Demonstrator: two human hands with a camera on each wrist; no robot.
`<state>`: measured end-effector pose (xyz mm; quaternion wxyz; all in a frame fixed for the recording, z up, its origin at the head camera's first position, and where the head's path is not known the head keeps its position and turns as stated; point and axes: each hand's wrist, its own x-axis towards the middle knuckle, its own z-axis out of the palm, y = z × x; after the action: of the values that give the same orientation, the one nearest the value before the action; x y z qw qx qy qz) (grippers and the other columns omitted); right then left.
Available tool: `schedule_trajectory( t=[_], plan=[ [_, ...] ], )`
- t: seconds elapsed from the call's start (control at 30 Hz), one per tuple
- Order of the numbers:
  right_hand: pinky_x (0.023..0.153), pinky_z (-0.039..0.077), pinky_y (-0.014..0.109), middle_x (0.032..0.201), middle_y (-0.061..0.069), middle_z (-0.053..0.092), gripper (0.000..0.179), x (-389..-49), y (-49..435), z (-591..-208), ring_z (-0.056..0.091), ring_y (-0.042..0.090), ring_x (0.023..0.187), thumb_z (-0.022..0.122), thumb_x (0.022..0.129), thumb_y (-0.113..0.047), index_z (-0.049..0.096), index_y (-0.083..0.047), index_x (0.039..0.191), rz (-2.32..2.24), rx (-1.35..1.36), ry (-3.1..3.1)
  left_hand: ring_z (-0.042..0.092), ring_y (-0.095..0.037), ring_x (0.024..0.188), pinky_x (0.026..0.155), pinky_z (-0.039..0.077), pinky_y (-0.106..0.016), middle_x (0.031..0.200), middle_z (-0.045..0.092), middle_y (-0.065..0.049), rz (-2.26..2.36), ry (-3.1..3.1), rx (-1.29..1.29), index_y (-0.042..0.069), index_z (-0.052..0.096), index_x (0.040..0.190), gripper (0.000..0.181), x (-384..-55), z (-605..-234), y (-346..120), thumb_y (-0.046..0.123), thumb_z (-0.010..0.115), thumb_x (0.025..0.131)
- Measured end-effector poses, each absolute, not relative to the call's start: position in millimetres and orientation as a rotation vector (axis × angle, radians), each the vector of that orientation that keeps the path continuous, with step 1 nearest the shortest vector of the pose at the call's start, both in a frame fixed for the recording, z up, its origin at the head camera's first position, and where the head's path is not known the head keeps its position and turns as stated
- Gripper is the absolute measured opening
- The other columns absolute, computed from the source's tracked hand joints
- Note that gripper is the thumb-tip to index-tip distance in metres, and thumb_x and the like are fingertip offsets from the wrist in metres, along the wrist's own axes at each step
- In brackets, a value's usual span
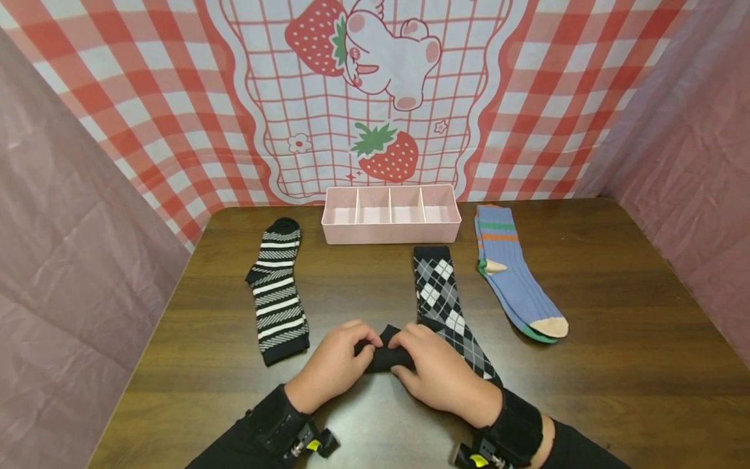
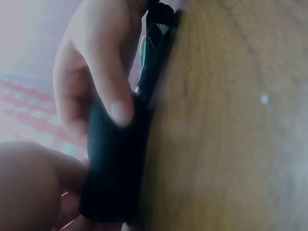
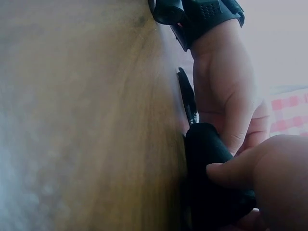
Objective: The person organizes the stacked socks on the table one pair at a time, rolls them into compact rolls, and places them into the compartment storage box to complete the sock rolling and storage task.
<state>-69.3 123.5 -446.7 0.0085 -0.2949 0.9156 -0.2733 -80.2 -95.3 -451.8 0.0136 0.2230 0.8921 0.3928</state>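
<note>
Both hands grip a rolled-up black sock [image 1: 385,360] at the near middle of the table. My left hand [image 1: 335,359] pinches its left end between thumb and fingers. Its right end is held by my right hand [image 1: 441,370], thumb on the near side and fingers over the top. In the left wrist view the black roll [image 2: 118,166] stands out as a thick bundle close over the wood; the right wrist view shows the roll [image 3: 207,187] under a thumb. An argyle sock [image 1: 436,286] in black, grey and white lies beyond the right hand, partly covered by it.
A black-and-white striped sock [image 1: 280,293] lies left of the hands. Blue socks [image 1: 518,280] with cream heels and toes lie at the right. A pink four-compartment box [image 1: 391,234] stands at the table's back edge, before a red checked cloth [image 1: 176,117].
</note>
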Motion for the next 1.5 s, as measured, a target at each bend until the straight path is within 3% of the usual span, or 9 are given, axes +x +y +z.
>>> schedule_trajectory(
  t=[0.5,0.63,0.83,1.23,1.5],
  plan=[
    [0.090,0.052,0.042,0.113,0.001,0.067,0.022,-69.7,120.8,-445.5,0.063,0.020,0.107,0.067,0.101,-0.020,0.066,-0.012,0.122,-0.840,-0.796,2.801,0.063,-0.010,0.096,0.087,0.053,-0.036,0.096,0.065,0.012,1.260,2.817,0.705,0.021,0.074,0.093,0.012,-77.4,-447.5,-95.8,0.010,0.074,0.087],
    [0.080,0.052,0.038,0.110,0.003,0.068,0.022,-69.9,119.8,-444.2,0.064,0.016,0.097,0.063,0.103,-0.020,0.060,-0.013,0.124,-0.882,-0.703,2.777,0.061,-0.010,0.100,0.089,0.052,-0.036,0.099,0.066,0.012,1.271,2.800,0.790,0.021,0.074,0.096,0.015,-77.5,-446.3,-95.9,0.012,0.078,0.084],
    [0.069,0.048,0.033,0.095,-0.004,0.065,0.012,-70.2,119.4,-443.5,0.059,0.008,0.080,0.063,0.103,-0.022,0.058,-0.017,0.114,-0.872,-0.662,2.794,0.060,-0.010,0.102,0.089,0.051,-0.035,0.102,0.067,0.012,1.234,2.786,0.873,0.021,0.074,0.099,0.022,-78.6,-445.9,-95.9,0.010,0.080,0.080],
    [0.080,0.052,0.039,0.104,-0.003,0.059,0.010,-69.0,118.3,-444.3,0.062,0.014,0.093,0.064,0.102,-0.021,0.064,-0.016,0.111,-0.867,-0.654,2.853,0.065,-0.010,0.101,0.089,0.053,-0.037,0.105,0.069,0.008,1.193,2.783,0.827,0.019,0.074,0.103,0.018,-78.1,-449.9,-96.9,0.012,0.078,0.087],
    [0.084,0.053,0.039,0.113,0.002,0.060,0.029,-68.3,118.7,-444.2,0.063,0.016,0.097,0.071,0.098,-0.026,0.061,-0.011,0.121,-0.929,-0.588,2.903,0.061,-0.005,0.082,0.073,0.053,-0.027,0.092,0.065,0.009,1.196,2.744,0.700,0.018,0.073,0.100,0.014,-77.9,-447.1,-95.2,0.017,0.079,0.088]
  ],
)
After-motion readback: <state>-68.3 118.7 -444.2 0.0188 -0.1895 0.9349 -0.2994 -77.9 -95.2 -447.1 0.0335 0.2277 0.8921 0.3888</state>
